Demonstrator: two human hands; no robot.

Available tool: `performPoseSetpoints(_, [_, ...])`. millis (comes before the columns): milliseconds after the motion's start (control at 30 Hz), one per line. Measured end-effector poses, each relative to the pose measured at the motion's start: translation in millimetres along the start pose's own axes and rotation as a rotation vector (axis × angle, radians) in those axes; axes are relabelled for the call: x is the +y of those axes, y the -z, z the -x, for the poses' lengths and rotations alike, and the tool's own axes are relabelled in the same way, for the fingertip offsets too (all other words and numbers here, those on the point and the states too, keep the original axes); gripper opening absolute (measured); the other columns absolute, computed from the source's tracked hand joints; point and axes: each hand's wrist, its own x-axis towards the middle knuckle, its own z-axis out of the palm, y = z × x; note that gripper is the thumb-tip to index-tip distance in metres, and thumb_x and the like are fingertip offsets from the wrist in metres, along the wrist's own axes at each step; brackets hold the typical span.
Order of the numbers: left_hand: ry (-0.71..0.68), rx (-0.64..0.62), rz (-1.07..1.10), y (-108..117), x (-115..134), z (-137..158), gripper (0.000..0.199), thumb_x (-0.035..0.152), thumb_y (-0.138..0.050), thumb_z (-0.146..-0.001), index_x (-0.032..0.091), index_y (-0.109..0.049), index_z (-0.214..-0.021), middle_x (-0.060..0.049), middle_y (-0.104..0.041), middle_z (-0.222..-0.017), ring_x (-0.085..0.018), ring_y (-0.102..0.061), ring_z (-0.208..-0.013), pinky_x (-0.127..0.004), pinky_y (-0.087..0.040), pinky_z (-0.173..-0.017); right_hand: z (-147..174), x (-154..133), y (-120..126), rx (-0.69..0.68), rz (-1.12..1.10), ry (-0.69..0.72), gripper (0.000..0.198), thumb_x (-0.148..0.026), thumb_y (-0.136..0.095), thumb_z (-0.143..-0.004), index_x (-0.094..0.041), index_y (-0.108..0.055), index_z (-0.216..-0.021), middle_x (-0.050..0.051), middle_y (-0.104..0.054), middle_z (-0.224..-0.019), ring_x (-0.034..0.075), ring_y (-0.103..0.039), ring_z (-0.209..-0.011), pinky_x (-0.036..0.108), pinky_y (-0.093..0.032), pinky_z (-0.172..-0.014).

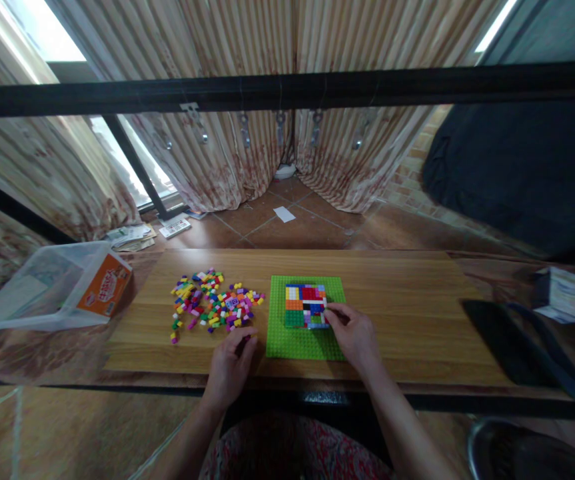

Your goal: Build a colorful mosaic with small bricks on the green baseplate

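A green studded baseplate lies on the wooden table, bearing a roughly square build of coloured building bricks. My right hand reaches over the plate's right side, thumb and forefinger pinched on a small brick at the build's right edge. Whether that brick is loose or joined to the build, I cannot tell. Left of the plate, my left hand rests near the table's front edge with its fingers curled together. Something small and dark may be between them, too hidden to name. Just beyond it spreads a pile of loose bricks in many colours.
The wooden table runs wide across the view. At its left stands a clear plastic bin with an orange label. A dark flat object with a strap lies at the right end. A black metal bar crosses beyond the table.
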Motion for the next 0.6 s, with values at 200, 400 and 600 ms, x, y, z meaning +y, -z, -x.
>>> performPoseSetpoints(200, [-0.018, 0.017, 0.008, -1, -1, 1, 0.022, 0.034, -0.054, -0.087, 0.020, -0.067, -0.097, -0.006, -0.070, -0.092, -0.018, -0.065, -0.085, -0.031, -0.052, -0.081, -6, 10, -4, 0.010, -0.079, -0.092, 0.042, -0.050, -0.048, -0.083, -0.016, -0.072, -0.091, 0.009, -0.073, -0.080, 0.021, -0.067, -0.067, 0.031, -0.051, -0.062])
performPoseSetpoints(400, [0.002, 0.000, 0.007, -1, -2, 1, 0.023, 0.034, -0.053, -0.088, 0.020, -0.067, -0.100, -0.006, -0.070, -0.094, -0.018, -0.065, -0.086, -0.031, -0.052, -0.081, -12, 14, -9, 0.014, -0.102, -0.139, 0.042, -0.053, -0.057, -0.077, -0.016, -0.073, -0.089, 0.009, -0.074, -0.082, 0.022, -0.068, -0.070, 0.031, -0.051, -0.063])
performPoseSetpoints(600, [0.008, 0.008, 0.023, -2, -1, 2, 0.023, 0.034, -0.053, -0.088, 0.019, -0.067, -0.100, -0.006, -0.070, -0.093, -0.018, -0.065, -0.086, -0.031, -0.052, -0.080, -11, 7, -6, 0.022, -0.022, -0.126, 0.039, -0.051, -0.056, -0.078, -0.017, -0.074, -0.085, 0.008, -0.074, -0.078, 0.021, -0.067, -0.068, 0.030, -0.048, -0.063])
